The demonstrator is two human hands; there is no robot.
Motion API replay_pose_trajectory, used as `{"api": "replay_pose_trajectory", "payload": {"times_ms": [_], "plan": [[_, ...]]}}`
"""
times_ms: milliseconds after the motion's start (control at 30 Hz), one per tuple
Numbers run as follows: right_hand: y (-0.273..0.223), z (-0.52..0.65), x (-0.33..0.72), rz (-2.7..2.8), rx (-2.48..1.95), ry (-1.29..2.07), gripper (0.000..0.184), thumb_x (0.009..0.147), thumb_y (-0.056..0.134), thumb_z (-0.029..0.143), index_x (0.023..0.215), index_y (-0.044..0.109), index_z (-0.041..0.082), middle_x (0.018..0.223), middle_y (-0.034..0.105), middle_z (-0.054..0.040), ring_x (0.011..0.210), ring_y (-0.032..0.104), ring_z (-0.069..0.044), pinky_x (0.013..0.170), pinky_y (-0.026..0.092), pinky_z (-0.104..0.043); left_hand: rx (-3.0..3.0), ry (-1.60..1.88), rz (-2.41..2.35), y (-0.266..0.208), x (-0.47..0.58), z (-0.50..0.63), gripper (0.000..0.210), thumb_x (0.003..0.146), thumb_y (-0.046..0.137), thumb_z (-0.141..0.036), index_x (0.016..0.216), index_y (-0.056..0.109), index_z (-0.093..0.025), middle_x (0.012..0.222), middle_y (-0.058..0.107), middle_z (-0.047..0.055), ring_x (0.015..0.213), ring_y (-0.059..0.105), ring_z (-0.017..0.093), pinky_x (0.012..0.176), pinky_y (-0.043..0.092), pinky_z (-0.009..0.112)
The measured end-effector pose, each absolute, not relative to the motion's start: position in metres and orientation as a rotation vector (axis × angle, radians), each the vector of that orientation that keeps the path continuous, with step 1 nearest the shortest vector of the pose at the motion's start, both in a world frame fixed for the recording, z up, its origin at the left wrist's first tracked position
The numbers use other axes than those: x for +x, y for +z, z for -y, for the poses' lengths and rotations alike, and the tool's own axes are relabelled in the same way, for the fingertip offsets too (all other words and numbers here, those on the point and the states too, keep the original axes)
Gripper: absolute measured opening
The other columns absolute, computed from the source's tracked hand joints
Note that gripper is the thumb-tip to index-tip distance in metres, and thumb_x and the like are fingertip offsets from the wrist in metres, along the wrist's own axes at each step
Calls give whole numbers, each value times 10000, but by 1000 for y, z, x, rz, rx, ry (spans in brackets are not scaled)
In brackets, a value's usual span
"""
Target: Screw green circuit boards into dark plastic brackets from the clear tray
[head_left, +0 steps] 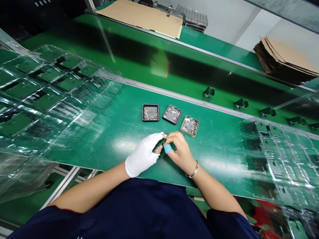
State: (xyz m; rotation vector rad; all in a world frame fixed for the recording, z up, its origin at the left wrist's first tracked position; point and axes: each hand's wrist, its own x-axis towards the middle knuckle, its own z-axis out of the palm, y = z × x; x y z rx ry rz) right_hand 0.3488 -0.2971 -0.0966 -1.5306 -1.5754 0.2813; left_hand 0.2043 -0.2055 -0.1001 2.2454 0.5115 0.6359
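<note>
Green circuit board (pixel 158 145) between two hands, on the near side of three dishes over the worktop (pixel 114 122).
I see the gloved left hand (pixel 144 153) gripping the board; the bare right hand (pixel 178 146) has its fingertips bent together at the board's edge, pinching something I cannot tell. I judge a slip in that cramped hold could drop the board, and a careless knuckle could tip the nearest dish (pixel 187 134), spilling its metal parts (pixel 191 127). I can read no brand or label; white marks on the navy shirt (pixel 149 209) are cut off.

White wall (pixel 224 23) beyond green worktop (pixel 216 146)
</note>
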Motion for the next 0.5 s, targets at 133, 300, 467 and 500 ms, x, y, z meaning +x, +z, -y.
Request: {"api": "replay_pose_trajectory", "payload": {"times_ms": [133,300,467,500], "plan": [[-96,298,346,1552,-1537,304,86,843,495,140,854,505,224,898,564,-49,901,565,-191,830,486,-375,2357,741,-464,-99,209,199,175,853,465,-174,982,584,-174,974,686,82,915,657,209,824,530,347],[-102,300,346,1619,-1527,226,104,859,471,122,885,480,222,879,577,-43,879,578,-182,895,479,-399,2573,870,-505,-99,212,201,160,832,456,-184,914,592,-166,903,685,99,831,652,238,733,524,369],[-112,301,345,1636,-1654,124,126,849,436,107,888,502,207,889,581,-85,854,576,-210,700,515,-337,2637,876,-623,-107,217,214,197,785,465,-160,954,565,-141,878,649,123,830,630,277,714,514,408],[-112,301,346,1630,-1678,134,127,855,430,111,889,507,206,895,584,-87,858,579,-212,707,513,-340,2616,860,-619,-108,217,215,223,774,481,-168,984,553,-138,906,642,127,861,626,283,739,516,417]]}}
